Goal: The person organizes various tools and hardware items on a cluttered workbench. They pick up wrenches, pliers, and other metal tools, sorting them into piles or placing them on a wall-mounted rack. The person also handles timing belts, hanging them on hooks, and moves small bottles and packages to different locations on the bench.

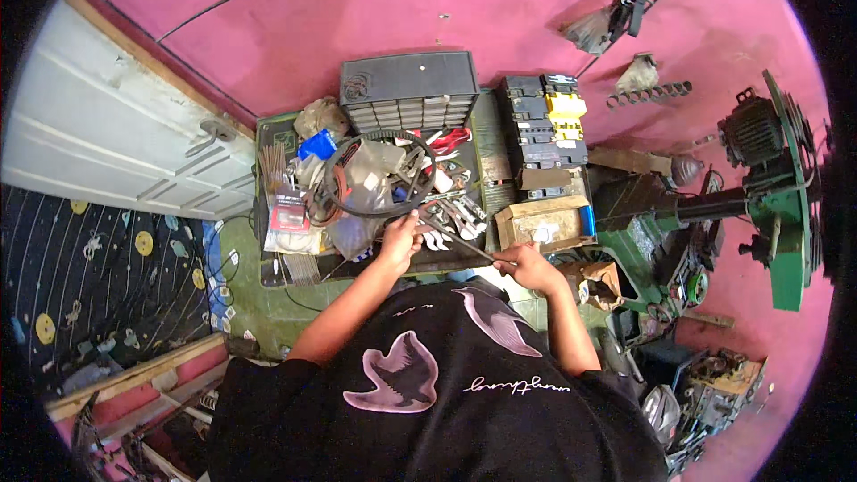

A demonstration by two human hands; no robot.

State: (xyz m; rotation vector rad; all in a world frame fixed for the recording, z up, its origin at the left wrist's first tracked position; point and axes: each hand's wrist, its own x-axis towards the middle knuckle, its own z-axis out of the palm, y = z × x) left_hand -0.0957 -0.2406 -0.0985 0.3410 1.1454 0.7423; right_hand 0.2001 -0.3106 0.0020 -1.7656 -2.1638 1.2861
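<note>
My left hand (401, 243) is closed at the near edge of a black ring-shaped belt (332, 171), toothed along its far side. The belt is held above the cluttered table. In my right hand (528, 268), fingers pinch the end of a thin dark rod (465, 244), which slants up and left toward my left hand. Whether the rod touches the belt, I cannot tell. Below the belt lie clear plastic bags (353, 232), a blue packet (317, 145) and several metal tools (457, 217).
A grey small-parts drawer cabinet (411, 76) stands at the table's back. Batteries (534, 129) line its right, with an open cardboard box (522, 223) nearer me. A green machine with a motor (754, 134) is at far right. A white door (125, 116) is at left.
</note>
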